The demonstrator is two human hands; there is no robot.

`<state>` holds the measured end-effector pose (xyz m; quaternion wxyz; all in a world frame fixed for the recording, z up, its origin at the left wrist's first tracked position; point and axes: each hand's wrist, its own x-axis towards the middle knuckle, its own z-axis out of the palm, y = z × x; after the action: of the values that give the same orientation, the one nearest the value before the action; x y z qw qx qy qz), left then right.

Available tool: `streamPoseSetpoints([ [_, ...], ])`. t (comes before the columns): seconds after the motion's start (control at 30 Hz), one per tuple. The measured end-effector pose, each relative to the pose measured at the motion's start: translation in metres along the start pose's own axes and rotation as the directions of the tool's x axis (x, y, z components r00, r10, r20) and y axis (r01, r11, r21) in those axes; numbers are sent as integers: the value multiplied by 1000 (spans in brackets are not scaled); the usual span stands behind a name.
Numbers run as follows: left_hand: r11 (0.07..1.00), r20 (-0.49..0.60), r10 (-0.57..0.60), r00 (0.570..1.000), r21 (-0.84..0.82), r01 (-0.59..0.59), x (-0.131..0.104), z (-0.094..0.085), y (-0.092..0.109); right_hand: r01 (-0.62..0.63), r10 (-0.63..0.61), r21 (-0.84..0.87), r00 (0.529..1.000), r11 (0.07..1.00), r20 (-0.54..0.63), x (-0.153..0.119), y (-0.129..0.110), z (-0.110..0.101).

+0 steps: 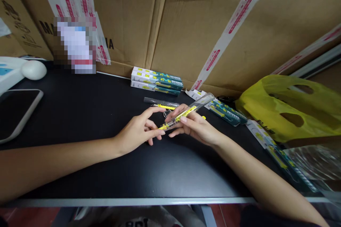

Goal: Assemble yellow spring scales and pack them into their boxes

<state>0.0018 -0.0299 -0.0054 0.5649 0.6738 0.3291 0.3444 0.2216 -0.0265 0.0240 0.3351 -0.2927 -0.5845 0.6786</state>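
Note:
My right hand [198,126] is closed around a clear-tubed spring scale [183,114] with yellow parts inside, its thumb on the tube. The scale is tilted, its clear end up to the right. At its lower left end my left hand [140,129] pinches the yellow tip between thumb and curled fingers, while the index finger reaches out above. Just behind the hands, another yellow piece [165,106] lies on the black table beside a clear tube [157,101]. A thin white loop or hook shows there, partly hidden by my fingers.
Stacked printed boxes [157,81] stand at the back against a large cardboard carton [128,17]. More boxes lie at the right, one [226,111] near a yellow plastic bag [266,106], another [282,156] nearer me. A phone [18,113] and a white rounded object [33,70] are left.

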Motion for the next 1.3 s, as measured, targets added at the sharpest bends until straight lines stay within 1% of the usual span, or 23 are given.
streamPoseSetpoints([
  [0.07,998,-12,12,1000,65,-11,-1,0,3,3,-3,42,1000,999,4,0,2,2],
  [0.17,992,0,25,1000,125,-25,-3,0,5,14,-15,82,1000,997,6,1,5,6],
  [0.43,984,1,16,1000,176,-16,-2,-1,0,52,-47,79,997,996,-58,3,7,10],
  [0.53,978,21,41,999,205,-44,-2,-1,1,62,-54,88,995,994,-85,3,5,8],
  [0.63,966,21,95,995,241,-97,-2,-3,1,66,-55,82,990,994,-133,5,1,3],
  [0.77,933,-3,155,988,328,-145,-1,-6,2,82,-69,53,975,995,-213,7,-10,-12],
  [0.93,899,-45,136,990,425,-105,3,-6,1,123,-114,16,955,992,-275,7,-20,-30],
  [1.13,914,-56,102,993,400,-71,5,-5,-4,136,-128,9,949,991,-288,8,-22,-34],
  [1.3,944,-95,71,993,329,-36,5,-6,-3,145,-132,23,948,989,-290,8,-21,-35],
])
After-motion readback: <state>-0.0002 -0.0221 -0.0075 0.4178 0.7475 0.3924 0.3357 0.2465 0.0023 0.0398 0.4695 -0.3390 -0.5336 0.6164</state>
